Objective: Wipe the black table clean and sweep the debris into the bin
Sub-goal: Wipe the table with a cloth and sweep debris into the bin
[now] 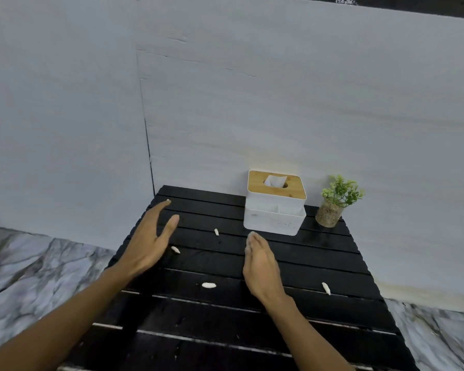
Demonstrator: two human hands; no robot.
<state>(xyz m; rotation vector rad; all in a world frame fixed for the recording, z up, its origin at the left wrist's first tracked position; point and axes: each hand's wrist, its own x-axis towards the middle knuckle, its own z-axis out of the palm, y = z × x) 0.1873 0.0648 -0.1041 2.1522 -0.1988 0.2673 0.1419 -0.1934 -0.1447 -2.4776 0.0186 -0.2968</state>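
A black slatted table [332, 258] fills the lower middle of the view. Several small white scraps lie on it: one [216, 231] near the middle back, one [175, 249] beside my left hand, one [208, 285] between my forearms, one [326, 288] toward the right edge. My left hand [148, 242] hovers over the table's left side, fingers straight and spread, holding nothing. My right hand [260, 266] is edge-on over the table's middle with straight fingers pointing at the tissue box; a whitish bit shows at its fingertips. No bin is in view.
A white tissue box [275, 210] with a wooden lid and a tissue poking out stands at the back of the table. A small green plant in a glass pot [332, 207] sits at the back right corner. White wall panels close off the back; marble floor lies on both sides.
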